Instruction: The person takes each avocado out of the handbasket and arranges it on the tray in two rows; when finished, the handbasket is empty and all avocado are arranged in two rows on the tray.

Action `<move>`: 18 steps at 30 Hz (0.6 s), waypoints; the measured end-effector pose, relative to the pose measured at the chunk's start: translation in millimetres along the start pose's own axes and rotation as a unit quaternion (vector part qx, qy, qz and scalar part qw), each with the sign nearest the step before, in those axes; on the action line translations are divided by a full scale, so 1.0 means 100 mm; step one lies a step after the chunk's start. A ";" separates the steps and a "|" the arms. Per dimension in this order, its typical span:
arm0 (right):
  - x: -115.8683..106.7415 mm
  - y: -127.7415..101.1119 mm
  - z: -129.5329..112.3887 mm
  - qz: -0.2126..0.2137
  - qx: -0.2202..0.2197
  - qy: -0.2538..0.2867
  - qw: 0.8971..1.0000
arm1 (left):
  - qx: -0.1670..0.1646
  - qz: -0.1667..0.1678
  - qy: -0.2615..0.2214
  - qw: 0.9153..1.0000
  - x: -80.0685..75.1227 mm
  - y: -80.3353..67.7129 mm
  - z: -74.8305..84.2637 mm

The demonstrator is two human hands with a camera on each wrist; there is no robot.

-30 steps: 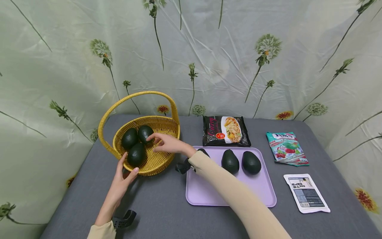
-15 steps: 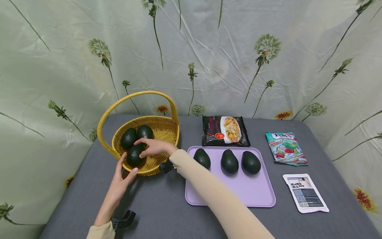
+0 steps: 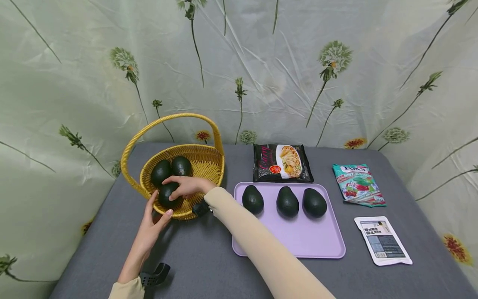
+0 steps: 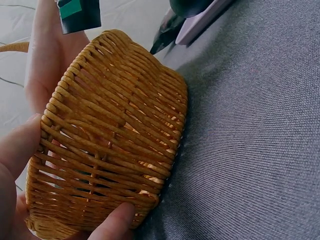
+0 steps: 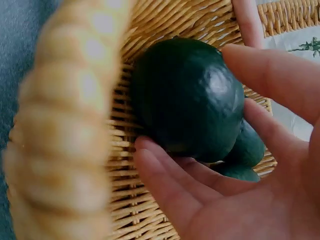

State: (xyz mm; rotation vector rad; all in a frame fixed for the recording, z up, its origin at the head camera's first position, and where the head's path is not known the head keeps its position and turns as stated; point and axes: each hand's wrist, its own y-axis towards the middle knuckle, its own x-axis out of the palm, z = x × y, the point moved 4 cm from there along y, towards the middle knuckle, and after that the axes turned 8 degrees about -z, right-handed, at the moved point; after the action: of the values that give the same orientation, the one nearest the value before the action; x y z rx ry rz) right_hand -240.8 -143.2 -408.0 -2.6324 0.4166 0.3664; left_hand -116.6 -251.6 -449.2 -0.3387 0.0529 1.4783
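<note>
A yellow wicker basket (image 3: 201, 160) with a hoop handle stands at the table's left and holds three dark green avocados. My right hand (image 3: 185, 186) reaches into it and grips the front avocado (image 3: 166, 196). In the right wrist view that avocado (image 5: 187, 97) lies between my thumb above and my curled fingers (image 5: 165, 175) below. The other two avocados (image 3: 161, 171) (image 3: 181, 165) lie behind it. My left hand (image 3: 153, 218) holds the basket's near wall (image 4: 110, 135) from outside, thumb (image 4: 115, 222) against the weave.
A lilac tray (image 3: 298, 243) right of the basket carries three more avocados (image 3: 287, 201) in a row. Behind it lies a black noodle packet (image 3: 281, 163). A teal candy packet (image 3: 357, 185) and a white packet (image 3: 382, 241) lie at the right. A flowered cloth hangs behind the grey table.
My right hand moved from the rear avocado toward me and closed round the front one. Its arm no longer hides the tray's left avocado. The left hand stayed put.
</note>
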 end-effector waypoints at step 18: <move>-0.28 -0.41 0.06 0.040 -0.068 0.008 0.997 | 0.014 0.009 0.005 1.000 0.01 0.01 0.00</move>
State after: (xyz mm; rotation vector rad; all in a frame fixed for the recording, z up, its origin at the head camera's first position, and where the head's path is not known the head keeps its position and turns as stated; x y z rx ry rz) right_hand -253.7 -98.9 -387.8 -2.7581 0.5215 0.4130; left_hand -117.9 -250.6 -449.4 -0.3231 0.0854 1.4927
